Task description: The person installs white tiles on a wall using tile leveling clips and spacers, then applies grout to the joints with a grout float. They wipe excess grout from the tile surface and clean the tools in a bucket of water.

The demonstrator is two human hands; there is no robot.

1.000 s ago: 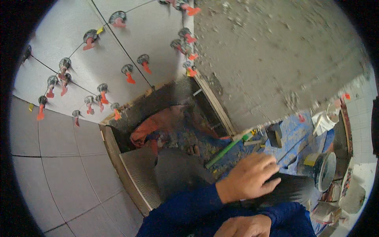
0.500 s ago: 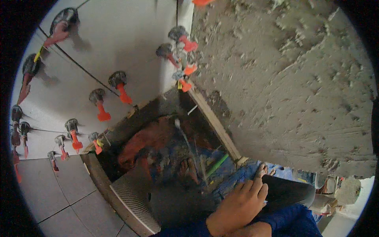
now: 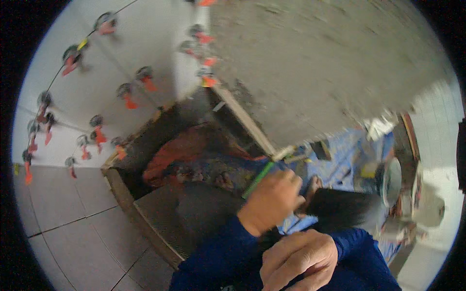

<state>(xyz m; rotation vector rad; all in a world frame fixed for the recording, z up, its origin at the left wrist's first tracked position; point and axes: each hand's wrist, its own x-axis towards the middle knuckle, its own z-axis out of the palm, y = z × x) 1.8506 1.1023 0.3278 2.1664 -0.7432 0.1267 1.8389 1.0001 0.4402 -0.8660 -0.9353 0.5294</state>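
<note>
My left hand (image 3: 273, 198), blurred by motion, reaches from a dark blue sleeve with its back upward. Its fingers bend downward and their tips are hidden. Beside it lies a narrow green strip (image 3: 258, 179), partly behind the hand; whether they touch I cannot tell. My right hand (image 3: 301, 259) is close below, near my body, its fingers curled together. What it holds, if anything, does not show. Both hands are over my lap, next to a dark trouser leg (image 3: 342, 208). A framed recess (image 3: 238, 114) with a reddish sheet (image 3: 177, 148) opens beyond them.
Orange-handled tile levelling clips (image 3: 128, 96) stick out from the pale tiled wall (image 3: 145, 34) at left. Rough grey mortar (image 3: 310, 63) covers a large surface at upper right. Grey floor tiles (image 3: 82, 242) lie lower left. At right are a blue tarp (image 3: 340, 167) and a bucket (image 3: 390, 182).
My left hand has moved up and left, toward the green strip. My right hand has come further into view below it. The view has shifted, showing more of the tarp and bucket.
</note>
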